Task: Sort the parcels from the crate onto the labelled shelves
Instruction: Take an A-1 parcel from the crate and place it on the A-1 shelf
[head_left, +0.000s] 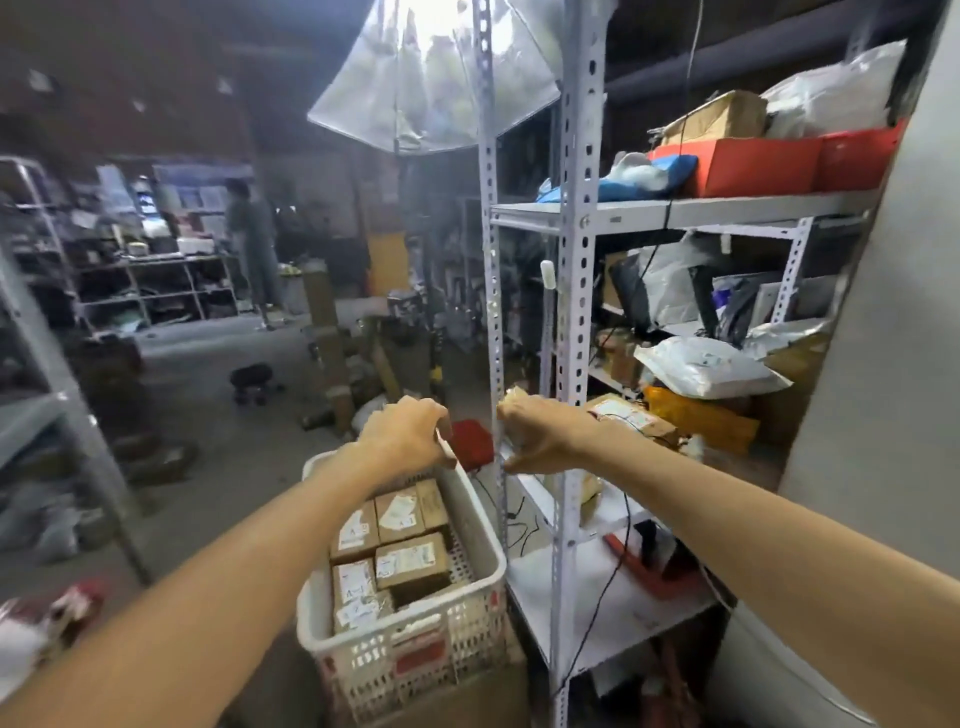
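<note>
While both arms reach forward over the crate, the left hand and the right hand hang close together at mid-frame, knuckles up and fingers curled down. Each hand looks closed in a loose pinch, yet whether either grips anything I cannot tell: something thin and pale shows at the left hand's fingertips, and a small light-brown scrap peeks above the right hand, both too blurred to name.

Below the left forearm stands the white perforated plastic crate, near and just left of the shelf unit. Inside it lie several brown cardboard parcels, each with a white label on top, packed side by side and filling the crate's floor.

Just beyond the gap between the hands sits a red box, partly hidden by them. The grey metal shelf unit rises at the right, its perforated uprights just in front of the right hand. Its upper shelf carries red boxes, a blue bag and a cardboard box. Lower down lie a white mailer bag, an orange packet and a labelled brown parcel close beside the right wrist. A black cable trails down over the low white shelf.

Far left, a person stands by other shelving.
</note>
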